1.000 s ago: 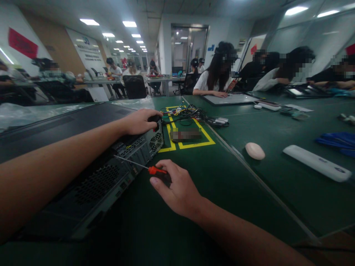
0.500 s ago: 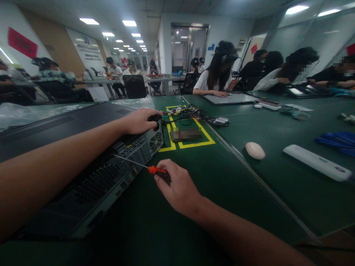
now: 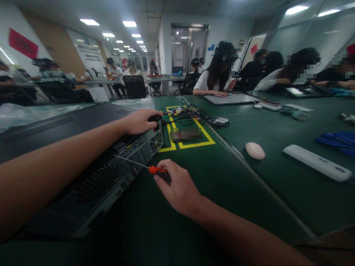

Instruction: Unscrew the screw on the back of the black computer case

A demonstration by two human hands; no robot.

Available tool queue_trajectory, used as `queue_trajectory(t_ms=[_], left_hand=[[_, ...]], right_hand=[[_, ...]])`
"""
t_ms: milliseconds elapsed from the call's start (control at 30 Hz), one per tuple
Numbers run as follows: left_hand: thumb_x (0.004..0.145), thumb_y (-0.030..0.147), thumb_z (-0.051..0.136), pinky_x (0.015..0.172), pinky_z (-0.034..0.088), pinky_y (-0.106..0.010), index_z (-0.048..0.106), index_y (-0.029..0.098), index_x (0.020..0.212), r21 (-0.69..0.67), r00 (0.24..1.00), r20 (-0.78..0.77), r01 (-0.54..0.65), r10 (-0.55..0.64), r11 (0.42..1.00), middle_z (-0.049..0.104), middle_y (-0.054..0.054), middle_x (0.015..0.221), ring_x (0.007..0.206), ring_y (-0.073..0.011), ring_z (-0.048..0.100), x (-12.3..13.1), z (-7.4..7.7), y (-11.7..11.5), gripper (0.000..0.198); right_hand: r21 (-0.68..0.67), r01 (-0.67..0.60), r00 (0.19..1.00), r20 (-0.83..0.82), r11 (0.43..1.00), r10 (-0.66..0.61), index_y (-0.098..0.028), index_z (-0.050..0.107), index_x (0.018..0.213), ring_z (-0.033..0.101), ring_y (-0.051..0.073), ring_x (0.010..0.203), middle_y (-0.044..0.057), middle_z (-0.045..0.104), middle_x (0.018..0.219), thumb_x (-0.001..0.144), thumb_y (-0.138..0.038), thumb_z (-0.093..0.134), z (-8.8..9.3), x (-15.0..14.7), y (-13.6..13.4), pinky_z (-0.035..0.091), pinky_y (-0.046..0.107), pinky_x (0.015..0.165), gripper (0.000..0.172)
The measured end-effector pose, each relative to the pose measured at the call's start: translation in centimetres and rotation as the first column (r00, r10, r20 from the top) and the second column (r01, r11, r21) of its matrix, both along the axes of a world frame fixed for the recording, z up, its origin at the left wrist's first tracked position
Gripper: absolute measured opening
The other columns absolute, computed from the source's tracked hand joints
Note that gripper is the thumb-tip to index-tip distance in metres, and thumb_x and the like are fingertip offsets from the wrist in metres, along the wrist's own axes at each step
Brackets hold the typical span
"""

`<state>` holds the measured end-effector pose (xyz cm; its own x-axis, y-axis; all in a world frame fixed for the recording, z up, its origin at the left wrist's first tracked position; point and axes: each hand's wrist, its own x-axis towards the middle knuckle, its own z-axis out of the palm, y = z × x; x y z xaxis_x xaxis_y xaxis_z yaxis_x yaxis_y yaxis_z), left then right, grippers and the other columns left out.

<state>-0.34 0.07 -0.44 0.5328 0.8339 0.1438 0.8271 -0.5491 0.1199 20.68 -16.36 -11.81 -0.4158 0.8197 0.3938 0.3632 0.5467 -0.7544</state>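
A black desktop computer case (image 3: 91, 118) lies on its side at the left, its rear panel with vent holes and a round fan grille facing me. My left hand (image 3: 141, 121) grips the far rear corner of the case, thumb on the near side and fingers over the edge. In my right hand (image 3: 177, 186) is a screwdriver (image 3: 158, 173) with a red and black handle, held between thumb and fingers. Its long thin shaft points left to the rear panel. My left forearm crosses over the case, and the tip's exact contact is too dark to make out.
Beyond the case lie a bundle of cables (image 3: 194, 112) and a small blurred object (image 3: 186, 135) within yellow tape (image 3: 195, 145). To the right are a pale oval object (image 3: 255, 150), a long white device (image 3: 317, 162) and blue gloves (image 3: 340, 142). Several people sit across the table.
Both hands, the screwdriver and the case stay in practically the same place. In the background, people's heads and arms shift slightly.
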Motion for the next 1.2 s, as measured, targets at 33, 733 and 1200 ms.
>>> queue_trajectory(t_ms=[33,733,1200], left_hand=[[0.087,0.043,0.050,0.121,0.046,-0.046,0.064,0.016,0.152,0.002,1.000,-0.002,0.001,-0.001,1.000,0.069,-0.015,0.152,0.138,-0.0336,0.064,-0.04,-0.02,0.06,0.071],[0.088,0.039,0.051,0.122,0.045,-0.049,0.064,0.016,0.152,-0.007,0.999,0.025,0.021,-0.021,1.000,0.069,-0.016,0.152,0.137,-0.0344,0.064,-0.14,-0.15,0.11,0.068],[0.090,0.040,0.049,0.125,0.043,-0.048,0.063,0.016,0.152,0.010,1.000,-0.010,0.012,-0.012,1.000,0.068,-0.016,0.153,0.141,-0.0337,0.062,-0.13,-0.15,0.08,0.068]], right_hand=[[0.001,-0.001,1.000,-0.005,1.000,0.001,-0.025,0.062,0.110,0.068,0.020,0.086,0.004,0.073,0.104,0.102,-0.021,0.063,-0.01,-0.01,0.02,0.054,0.037,0.081,0.009],[0.008,0.005,0.999,-0.053,1.000,-0.005,-0.024,0.064,0.109,0.067,0.021,0.087,0.004,0.072,0.101,0.102,-0.030,0.063,-0.23,-0.11,0.05,0.052,0.037,0.082,0.010],[0.079,0.038,0.999,-0.021,0.996,-0.036,-0.019,0.073,0.115,0.069,0.021,0.091,0.007,0.073,0.104,0.108,-0.033,0.060,-0.31,-0.12,0.24,0.049,0.036,0.080,0.021]])
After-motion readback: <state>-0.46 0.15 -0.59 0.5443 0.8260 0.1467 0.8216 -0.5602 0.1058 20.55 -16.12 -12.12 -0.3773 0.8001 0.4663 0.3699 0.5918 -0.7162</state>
